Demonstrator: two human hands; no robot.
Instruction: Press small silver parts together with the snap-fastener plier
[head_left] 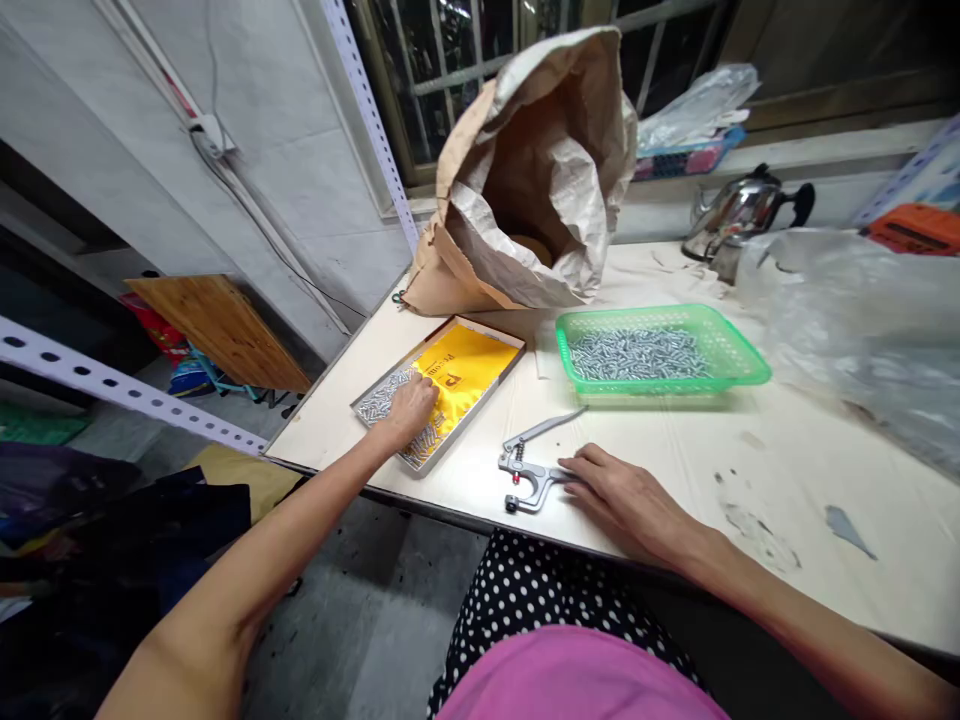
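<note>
My left hand reaches into a shallow tray with a yellow lining and many small silver metal pieces. Its fingers are curled down among the pieces; whatever they pinch is hidden. On the table in front of me lie grey snap pliers, handles spread, with a spring and a small red part near the jaw. My right hand is closed around their lower handle. Behind the pliers stands a green plastic basket holding many small silver metal pieces.
A large open paper sack leans at the back of the table. A metal kettle and crumpled clear plastic stand at the right. A small grey scrap lies nearer me. At the left rises a perforated metal post.
</note>
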